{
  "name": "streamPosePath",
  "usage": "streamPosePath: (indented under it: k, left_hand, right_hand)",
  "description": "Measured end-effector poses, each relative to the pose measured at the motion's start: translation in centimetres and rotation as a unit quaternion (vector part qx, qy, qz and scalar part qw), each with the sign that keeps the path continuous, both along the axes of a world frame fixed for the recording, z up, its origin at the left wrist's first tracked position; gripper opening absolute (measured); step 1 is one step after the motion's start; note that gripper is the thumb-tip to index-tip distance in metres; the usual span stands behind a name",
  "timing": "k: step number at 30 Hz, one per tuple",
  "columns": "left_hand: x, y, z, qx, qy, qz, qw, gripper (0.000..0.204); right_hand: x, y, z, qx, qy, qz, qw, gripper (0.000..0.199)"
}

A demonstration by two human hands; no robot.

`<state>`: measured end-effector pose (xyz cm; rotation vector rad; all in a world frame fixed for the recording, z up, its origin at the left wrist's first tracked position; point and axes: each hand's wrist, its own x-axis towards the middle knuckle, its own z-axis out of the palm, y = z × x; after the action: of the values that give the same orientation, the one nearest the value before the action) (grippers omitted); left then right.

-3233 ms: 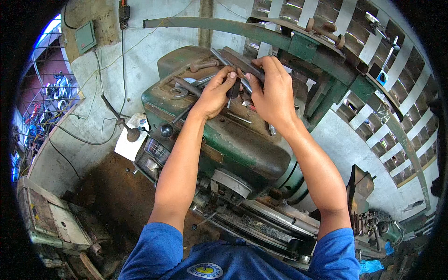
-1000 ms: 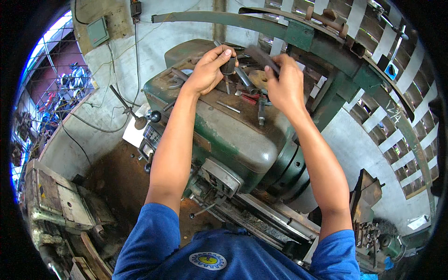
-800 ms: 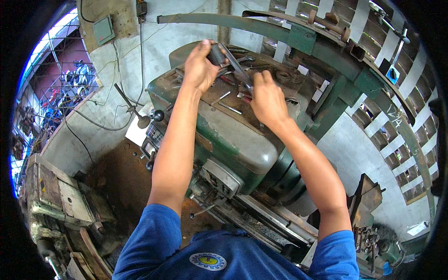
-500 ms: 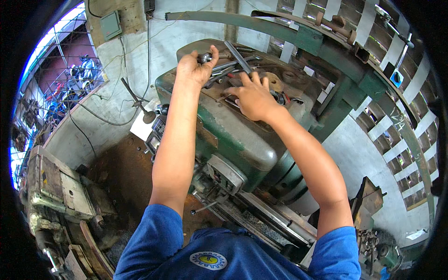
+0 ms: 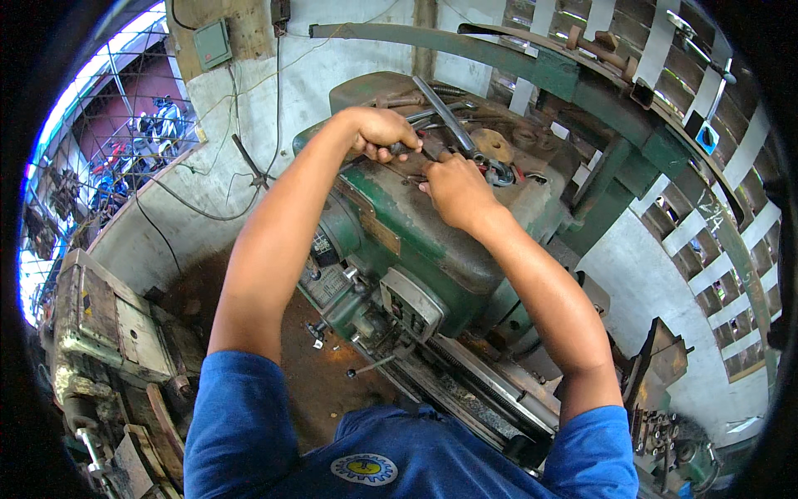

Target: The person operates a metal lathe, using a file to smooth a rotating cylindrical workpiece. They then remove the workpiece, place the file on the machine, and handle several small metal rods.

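Both forearms extended over top of worn green cast-iron lathe headstock point(image 5: 432, 241). Left hand point(image 5: 378, 131) curled into fist, fingers closed around short dark metal tool handle point(image 5: 401, 150) lying on headstock top near far left edge. Right hand point(image 5: 453, 187) just beside it, palm down, fingers bent together and pressed on cluttered top surface; whether anything gripped underneath, cannot tell. Long grey steel bar point(image 5: 445, 116) angled across top behind both hands, near rusty round metal disc point(image 5: 492, 145). Grey electrical box point(image 5: 213, 43) mounted on wall upper left, well apart. Blue shirt sleeves point(image 5: 241, 424) at lower edge.
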<state>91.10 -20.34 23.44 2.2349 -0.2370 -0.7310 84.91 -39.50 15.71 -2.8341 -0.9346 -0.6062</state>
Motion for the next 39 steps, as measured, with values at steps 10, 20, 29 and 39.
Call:
streamPosePath:
  k: [10,20,29,39]
  left_hand:
    - [1.7,-1.8,1.6,0.337,-0.073,-0.19,0.919,0.06]
    - [1.6,-1.7,3.2,0.425,-0.083,-0.209,0.877,0.036]
    - [1.9,-0.3,0.8,0.17,-0.194,-0.229,0.939,0.024]
    - [-0.7,-0.8,1.2,0.056,-0.244,-0.222,0.942,0.03]
  right_hand:
    - [0.9,-1.1,0.9,0.357,-0.01,-0.01,0.934,0.016]
    - [-0.9,-4.4,1.1,0.048,0.013,0.025,0.998,0.022]
    - [0.1,-4.1,-0.4,0.078,-0.018,0.017,0.997,0.025]
    - [2.3,-4.3,1.6,0.617,0.268,0.013,0.74,0.025]
